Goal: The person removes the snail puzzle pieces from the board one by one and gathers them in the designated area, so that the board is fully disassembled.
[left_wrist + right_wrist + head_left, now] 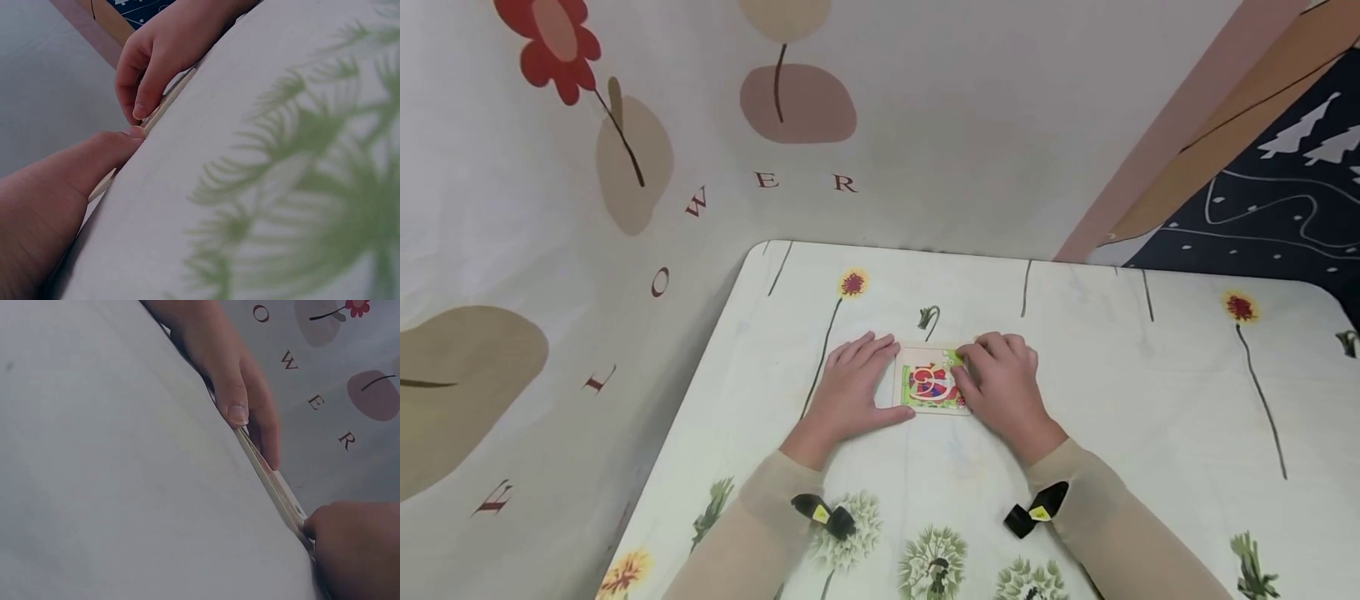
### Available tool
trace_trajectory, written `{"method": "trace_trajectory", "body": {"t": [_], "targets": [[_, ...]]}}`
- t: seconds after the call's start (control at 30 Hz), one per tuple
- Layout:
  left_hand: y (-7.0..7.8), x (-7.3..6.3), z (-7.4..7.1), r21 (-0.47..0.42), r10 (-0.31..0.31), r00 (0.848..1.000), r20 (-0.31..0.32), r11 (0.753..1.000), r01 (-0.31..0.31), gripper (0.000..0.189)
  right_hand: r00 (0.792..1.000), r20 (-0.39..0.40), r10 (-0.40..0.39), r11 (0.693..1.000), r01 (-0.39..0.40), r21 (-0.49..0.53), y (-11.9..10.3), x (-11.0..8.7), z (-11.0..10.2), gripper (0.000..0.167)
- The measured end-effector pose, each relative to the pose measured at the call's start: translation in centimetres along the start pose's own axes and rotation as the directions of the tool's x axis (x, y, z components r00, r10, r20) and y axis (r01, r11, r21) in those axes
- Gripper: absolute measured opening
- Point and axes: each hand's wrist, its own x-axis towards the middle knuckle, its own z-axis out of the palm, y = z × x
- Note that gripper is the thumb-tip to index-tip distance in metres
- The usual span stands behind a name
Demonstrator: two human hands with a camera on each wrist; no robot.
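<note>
A small square jigsaw puzzle (925, 385) with a pale wooden border lies flat on the table. Its picture is red, blue and green with white curving lines, and a plain pale patch shows at its upper left. My left hand (852, 390) rests along its left side, fingers nearly straight at the far corner and thumb spread to the near edge. With curled fingers, my right hand (1006, 390) grips the right side, thumb and index finger over the picture. The right hand covers part of that side. Low from the side, the wrist views show the puzzle's thin edge (269, 478) between both hands.
The white tabletop (1112, 392) carries printed flowers and stems. Behind it and to the left hangs pale cloth (955, 167) with flower shapes and letters. Dark cloth (1247, 217) with white trees is at the far right. Black straps (827, 515) circle both sleeved wrists.
</note>
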Motion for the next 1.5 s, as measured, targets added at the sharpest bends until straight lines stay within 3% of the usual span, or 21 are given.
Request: {"method": "trace_trajectory", "body": {"t": [0.57, 1.13, 1.5], "targets": [[-0.2, -0.2, -0.3, -0.013, 0.0, 1.0, 0.016, 1.0, 0.0, 0.105, 0.99, 0.099, 0.105, 0.994, -0.106, 0.007, -1.3, 0.3, -0.2, 0.028], [0.0, 0.0, -0.2, -0.014, 0.009, 1.0, 0.008, 1.0, -0.008, 0.104, 0.983, 0.086, 0.16, 0.987, -0.162, 0.02, -1.6, 0.3, -0.5, 0.026], [0.1, 0.1, -0.1, -0.008, 0.001, 1.0, 0.008, 1.0, -0.001, 0.105, 0.989, 0.065, 0.134, 0.99, -0.136, 0.028, -1.3, 0.3, -0.1, 0.027]]}}
